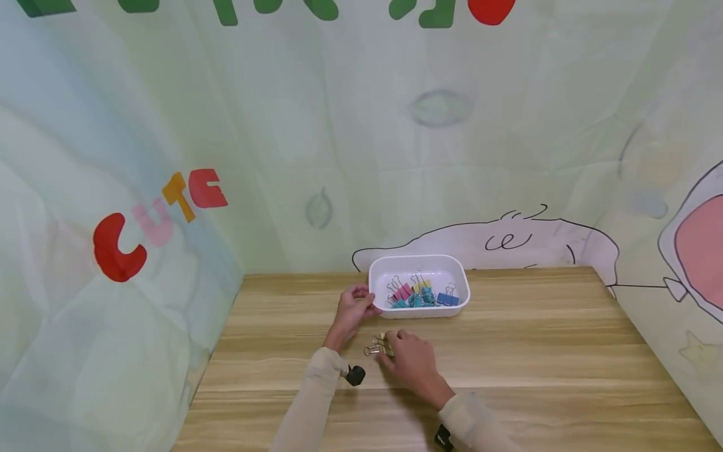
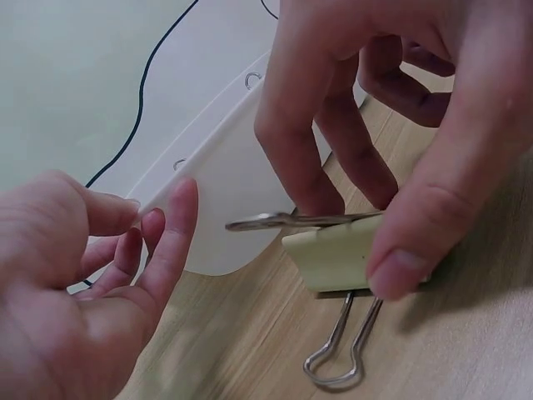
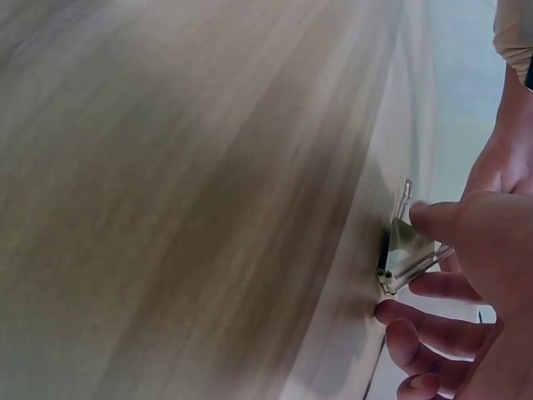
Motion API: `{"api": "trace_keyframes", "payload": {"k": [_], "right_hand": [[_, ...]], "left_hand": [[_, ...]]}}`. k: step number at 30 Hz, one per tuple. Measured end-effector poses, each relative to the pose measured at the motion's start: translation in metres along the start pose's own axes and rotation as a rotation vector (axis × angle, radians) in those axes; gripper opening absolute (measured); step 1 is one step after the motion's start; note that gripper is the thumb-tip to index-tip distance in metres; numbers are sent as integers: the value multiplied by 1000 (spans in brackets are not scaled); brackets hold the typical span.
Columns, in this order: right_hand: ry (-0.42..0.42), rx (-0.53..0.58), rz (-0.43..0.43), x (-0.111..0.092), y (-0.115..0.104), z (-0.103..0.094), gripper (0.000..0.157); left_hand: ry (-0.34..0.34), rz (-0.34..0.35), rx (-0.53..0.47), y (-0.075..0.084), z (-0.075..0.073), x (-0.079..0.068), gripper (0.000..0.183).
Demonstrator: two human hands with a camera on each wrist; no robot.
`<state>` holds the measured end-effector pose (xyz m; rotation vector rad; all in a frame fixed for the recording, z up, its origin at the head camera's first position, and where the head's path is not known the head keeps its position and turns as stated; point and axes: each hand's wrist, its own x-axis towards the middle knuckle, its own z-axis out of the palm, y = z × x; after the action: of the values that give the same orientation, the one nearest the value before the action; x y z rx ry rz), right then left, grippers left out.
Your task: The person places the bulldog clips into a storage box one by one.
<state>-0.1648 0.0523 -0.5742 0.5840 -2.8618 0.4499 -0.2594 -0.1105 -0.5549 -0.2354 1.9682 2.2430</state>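
A white plastic bin (image 1: pixel 420 312) stands near the back edge of the table, and my left hand (image 1: pixel 353 309) pinches its left rim between thumb and fingers. In front of the bin, my right hand (image 1: pixel 411 361) holds a pale yellow binder clip (image 2: pixel 333 258) by its body, thumb on one side and fingers on the other. The clip's wire handles stick out to the left, low over the wood. Pink (image 1: pixel 403 292), yellow (image 1: pixel 422 285), teal (image 1: pixel 427 296) and blue (image 1: pixel 449 299) binder clips lie inside the bin.
The wood-grain table (image 1: pixel 536 351) reaches out on both sides of the arms. Behind the bin a printed cloth backdrop (image 1: pixel 367 157) hangs down to the table's back edge, with more cloth along the left and right sides.
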Motion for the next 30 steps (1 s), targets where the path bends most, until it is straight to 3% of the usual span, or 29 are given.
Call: {"api": "trace_keyframes", "payload": {"k": [11,30], "right_hand": [[61,8,-8,-7,2,4,19],[11,66,43,4,21,-25,13]], "left_hand": [[0,-10,15,0,-1,-2,34],[-17,28,-10,-2,-2,1,34]]}}
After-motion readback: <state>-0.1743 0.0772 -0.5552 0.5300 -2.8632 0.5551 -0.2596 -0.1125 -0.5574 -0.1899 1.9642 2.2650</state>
